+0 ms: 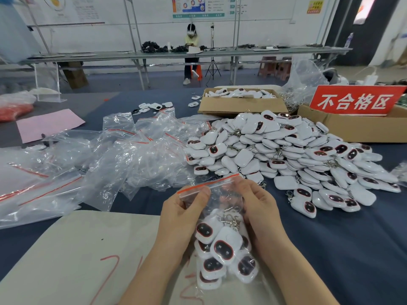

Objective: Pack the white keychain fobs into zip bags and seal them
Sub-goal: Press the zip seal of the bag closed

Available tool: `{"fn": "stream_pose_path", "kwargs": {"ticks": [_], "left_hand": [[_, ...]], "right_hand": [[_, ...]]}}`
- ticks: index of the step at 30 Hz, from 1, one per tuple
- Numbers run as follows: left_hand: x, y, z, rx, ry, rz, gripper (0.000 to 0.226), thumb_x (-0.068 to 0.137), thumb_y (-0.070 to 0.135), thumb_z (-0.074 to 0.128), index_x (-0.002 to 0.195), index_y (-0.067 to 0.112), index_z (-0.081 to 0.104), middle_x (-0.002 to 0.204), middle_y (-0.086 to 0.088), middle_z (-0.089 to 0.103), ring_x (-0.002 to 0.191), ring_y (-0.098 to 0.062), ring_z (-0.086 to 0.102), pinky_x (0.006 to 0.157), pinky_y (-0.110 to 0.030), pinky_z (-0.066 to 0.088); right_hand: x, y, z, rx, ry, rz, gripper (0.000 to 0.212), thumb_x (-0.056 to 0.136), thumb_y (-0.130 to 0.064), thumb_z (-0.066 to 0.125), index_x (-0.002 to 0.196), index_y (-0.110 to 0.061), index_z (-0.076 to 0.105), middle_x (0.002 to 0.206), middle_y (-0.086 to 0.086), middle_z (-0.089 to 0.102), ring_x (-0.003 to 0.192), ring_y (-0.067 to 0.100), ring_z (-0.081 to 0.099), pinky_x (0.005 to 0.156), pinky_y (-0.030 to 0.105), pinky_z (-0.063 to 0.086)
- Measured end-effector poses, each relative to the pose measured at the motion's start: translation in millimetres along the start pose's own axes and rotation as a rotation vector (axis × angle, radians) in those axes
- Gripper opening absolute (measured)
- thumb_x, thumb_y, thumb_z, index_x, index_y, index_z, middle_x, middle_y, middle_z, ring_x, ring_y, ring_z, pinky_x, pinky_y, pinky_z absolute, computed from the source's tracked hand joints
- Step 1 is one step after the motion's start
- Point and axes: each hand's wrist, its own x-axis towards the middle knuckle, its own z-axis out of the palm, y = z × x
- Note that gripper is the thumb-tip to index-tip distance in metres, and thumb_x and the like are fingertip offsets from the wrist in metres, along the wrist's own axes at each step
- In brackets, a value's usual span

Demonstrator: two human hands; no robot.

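Observation:
Both hands hold up a clear zip bag [222, 236] with a red zip strip along its top, filled with several white keychain fobs that have dark oval faces. My left hand [182, 214] pinches the bag's top left corner with the thumb on the strip. My right hand [257, 208] grips the bag's right side near the top. Whether the strip is fully pressed together cannot be made out. A big heap of loose white fobs [293, 155] lies on the dark blue cloth to the right.
Empty zip bags [123, 155] are piled at the left. Behind the heap stand a cardboard box of fobs [240, 104] and a second box with a red sign [354, 100]. A beige board [83, 256] lies under my arms. A pink sheet [48, 124] lies far left.

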Motion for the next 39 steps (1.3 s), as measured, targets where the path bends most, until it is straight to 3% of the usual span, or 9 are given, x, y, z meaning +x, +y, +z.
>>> {"fn": "stream_pose_path", "kwargs": {"ticks": [6,12,14,16,20,25,28,33,39], "left_hand": [[1.8,-2.3,-2.4,-0.004,-0.034,-0.006,0.021,0.08,0.047,0.076,0.094,0.031,0.079,0.087,-0.002,0.08,0.077,-0.016,0.077,0.062,-0.019,0.056],[5.9,-8.5,-4.9,0.017,0.028,0.039,0.026,0.077,0.047,0.077,0.1,0.036,0.076,0.094,0.004,0.078,0.084,-0.014,0.075,0.067,-0.021,0.057],[7.2,-12.0,-9.2,0.139,0.14,0.224,0.03,0.083,0.041,0.078,0.111,0.042,0.067,0.11,0.013,0.071,0.1,-0.008,0.069,0.082,-0.019,0.055],[6.2,-13.2,-11.9,0.415,0.221,0.473,0.03,0.09,0.044,0.072,0.117,0.042,0.059,0.119,0.019,0.059,0.112,-0.006,0.06,0.093,-0.014,0.046],[2.6,-14.3,-4.9,0.834,0.16,0.71,0.029,0.094,0.047,0.054,0.113,0.031,0.069,0.112,0.013,0.06,0.11,-0.011,0.052,0.101,-0.024,0.032],[2.4,-12.3,-5.5,0.852,0.084,0.66,0.029,0.095,0.048,0.049,0.102,0.03,0.07,0.096,0.019,0.064,0.099,-0.006,0.054,0.097,-0.028,0.033],[2.2,-13.1,-5.3,0.816,0.04,0.625,0.03,0.094,0.05,0.049,0.096,0.028,0.069,0.091,0.021,0.062,0.095,0.0,0.053,0.094,-0.027,0.036],[3.1,-14.1,-5.1,0.778,-0.017,0.593,0.019,0.099,0.045,0.055,0.095,0.031,0.067,0.096,0.021,0.058,0.101,0.0,0.051,0.093,-0.027,0.038],[3.9,-13.5,-3.7,0.757,-0.025,0.598,0.015,0.099,0.041,0.056,0.095,0.03,0.066,0.096,0.021,0.057,0.099,-0.005,0.054,0.092,-0.034,0.043]], "right_hand": [[1.7,-0.5,-1.0,-0.013,0.025,-0.046,0.019,0.093,-0.032,0.067,0.083,-0.018,0.075,0.087,0.013,0.076,0.073,0.026,0.073,0.065,0.035,0.059],[0.7,-0.3,-1.1,-0.026,-0.051,-0.038,0.022,0.095,-0.038,0.064,0.095,-0.019,0.076,0.095,0.016,0.076,0.085,0.033,0.074,0.08,0.044,0.06],[-0.9,-1.0,0.2,-0.052,-0.066,-0.065,0.023,0.092,-0.039,0.066,0.093,-0.019,0.076,0.093,0.018,0.076,0.081,0.032,0.073,0.079,0.043,0.061],[-1.9,-1.6,2.2,-0.096,-0.077,-0.119,0.021,0.089,-0.039,0.067,0.091,-0.019,0.076,0.089,0.017,0.075,0.077,0.03,0.072,0.075,0.038,0.061],[-4.1,-2.0,6.6,-0.264,-0.158,-0.282,0.018,0.088,-0.032,0.066,0.095,-0.017,0.075,0.089,0.003,0.076,0.083,0.018,0.073,0.074,0.021,0.055],[-3.6,-1.7,6.5,-0.271,-0.213,-0.272,0.018,0.083,-0.031,0.072,0.093,-0.016,0.075,0.09,0.001,0.077,0.085,0.013,0.073,0.075,0.018,0.055],[-1.9,-0.6,6.4,-0.299,-0.2,-0.249,0.003,0.086,-0.022,0.075,0.084,-0.023,0.073,0.084,-0.001,0.076,0.077,0.01,0.072,0.069,0.016,0.053],[-0.1,2.2,4.1,-0.415,-0.152,-0.25,0.02,0.093,-0.016,0.069,0.081,-0.031,0.069,0.077,-0.005,0.074,0.07,0.008,0.067,0.067,0.021,0.051],[0.2,-2.3,3.2,-0.31,-0.169,-0.202,0.009,0.095,-0.018,0.066,0.089,-0.016,0.072,0.087,-0.001,0.076,0.084,0.014,0.072,0.075,0.021,0.054]]}}
